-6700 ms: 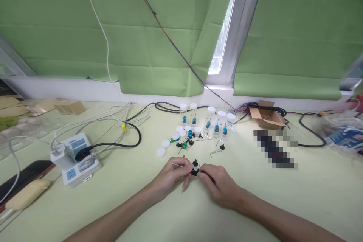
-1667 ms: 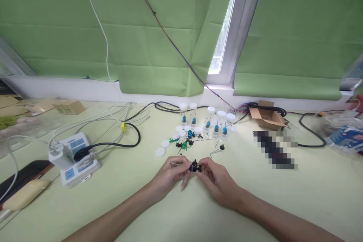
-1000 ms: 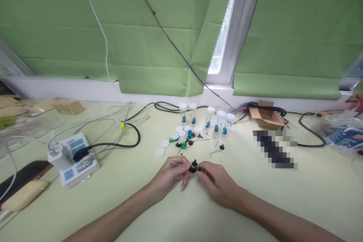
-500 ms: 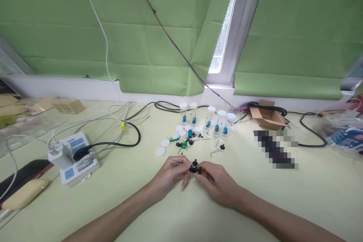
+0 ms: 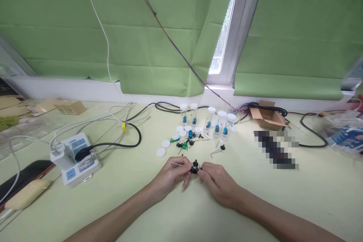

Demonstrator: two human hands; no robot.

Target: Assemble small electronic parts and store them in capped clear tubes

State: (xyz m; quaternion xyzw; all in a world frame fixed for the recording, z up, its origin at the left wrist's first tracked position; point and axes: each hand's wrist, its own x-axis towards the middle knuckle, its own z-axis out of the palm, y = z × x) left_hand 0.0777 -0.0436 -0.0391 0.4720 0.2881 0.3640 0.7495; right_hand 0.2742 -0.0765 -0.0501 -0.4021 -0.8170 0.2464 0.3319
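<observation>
Near the front middle of the table, my left hand (image 5: 176, 172) pinches a small black fitting with a round knob on top (image 5: 195, 166). A thin metal rod (image 5: 174, 163) sticks out to the left across its fingers. My right hand (image 5: 217, 177) is closed at the fitting's right side, fingertips touching or almost touching it; what they pinch is small and mostly hidden. Beyond the hands lie L-shaped hex keys (image 5: 216, 152), a loose black knob (image 5: 222, 147), green parts (image 5: 185, 146) and white caps (image 5: 161, 152).
Several clear tubes with white lids and blue parts (image 5: 217, 127) stand farther back. A power strip (image 5: 82, 160) with plugs and cables is at left. An open cardboard box (image 5: 268, 119) and a pixelated dark object (image 5: 273, 149) are at right. Cables run along the wall.
My right hand's fingers have closed more tightly and shifted slightly at the fitting's right side. The fitting appears slightly turned in my left hand, which stays in place.
</observation>
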